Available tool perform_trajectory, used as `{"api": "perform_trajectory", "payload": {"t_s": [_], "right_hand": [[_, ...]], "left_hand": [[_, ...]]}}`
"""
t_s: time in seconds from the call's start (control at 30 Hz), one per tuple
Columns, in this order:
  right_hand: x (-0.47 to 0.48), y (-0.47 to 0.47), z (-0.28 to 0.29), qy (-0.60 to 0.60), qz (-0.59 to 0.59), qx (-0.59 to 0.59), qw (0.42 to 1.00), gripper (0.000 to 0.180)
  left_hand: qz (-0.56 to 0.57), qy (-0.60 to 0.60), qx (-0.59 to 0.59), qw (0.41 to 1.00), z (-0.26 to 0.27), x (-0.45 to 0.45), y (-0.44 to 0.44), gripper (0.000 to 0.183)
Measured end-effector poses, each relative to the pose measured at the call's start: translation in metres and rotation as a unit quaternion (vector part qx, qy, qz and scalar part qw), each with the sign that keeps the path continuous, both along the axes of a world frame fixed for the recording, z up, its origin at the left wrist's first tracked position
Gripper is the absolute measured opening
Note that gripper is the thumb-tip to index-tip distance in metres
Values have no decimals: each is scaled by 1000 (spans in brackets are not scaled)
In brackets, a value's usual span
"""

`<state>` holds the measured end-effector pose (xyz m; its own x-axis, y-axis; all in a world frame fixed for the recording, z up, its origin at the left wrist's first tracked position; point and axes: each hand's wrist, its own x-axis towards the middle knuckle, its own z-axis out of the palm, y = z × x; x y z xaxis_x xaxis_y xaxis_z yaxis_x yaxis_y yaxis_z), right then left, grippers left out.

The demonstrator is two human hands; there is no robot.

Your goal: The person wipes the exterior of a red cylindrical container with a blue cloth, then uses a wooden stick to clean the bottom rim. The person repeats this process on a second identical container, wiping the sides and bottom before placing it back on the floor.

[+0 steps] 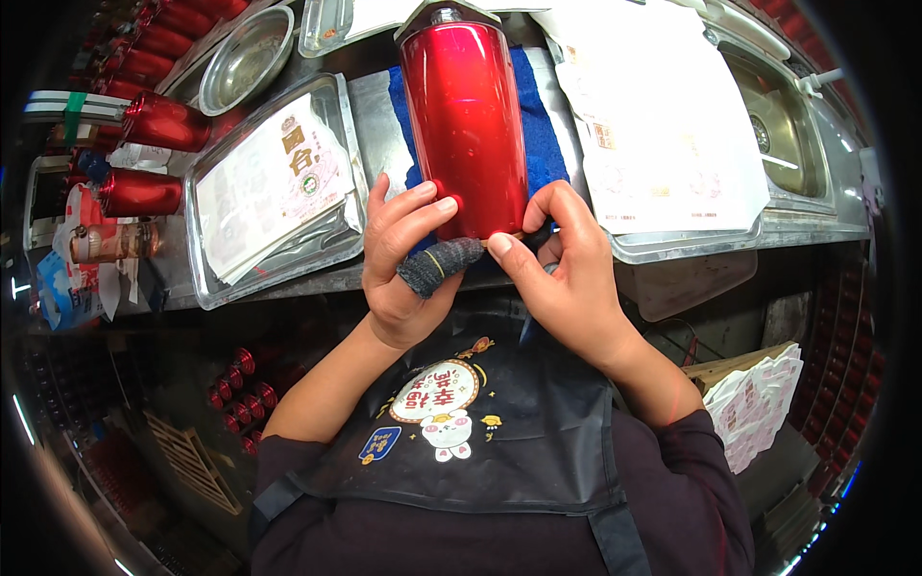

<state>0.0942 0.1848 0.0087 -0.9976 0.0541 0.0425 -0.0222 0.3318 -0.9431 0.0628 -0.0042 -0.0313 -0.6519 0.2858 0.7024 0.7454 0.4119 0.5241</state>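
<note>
A glossy red bottle (464,122) lies on a blue cloth (544,122), its neck away from me and its base towards my apron. My left hand (403,255) holds the bottle's lower left side with the fingertips. Its thumb wears a dark knitted finger sleeve (439,266) and reaches to the base edge. At the base's right side, my right hand (573,270) has its thumb and bent index finger on a narrow tan strip (513,237). Most of the strip is hidden by the fingers, as is its join with the bottle.
Left of the bottle, a metal tray (194,209) holds printed label sheets (266,194). A larger stack of sheets (663,137) lies right, beside a sink (792,137). A steel bowl (248,61), red bottles (166,121) and a glass jar (115,243) stand farther left.
</note>
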Motion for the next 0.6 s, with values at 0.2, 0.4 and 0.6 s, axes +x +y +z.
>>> {"api": "perform_trajectory", "payload": {"t_s": [0.2, 0.4, 0.6], "right_hand": [[-1, 13, -2, -94, 34, -149, 984, 23], [-1, 5, 1, -33, 20, -45, 998, 23], [-1, 7, -2, -65, 24, -110, 991, 22]], "left_hand": [[-2, 33, -62, 998, 7, -3, -3, 54], [0, 18, -27, 999, 3, -2, -2, 37], [-4, 26, -36, 999, 2, -3, -3, 34]]}}
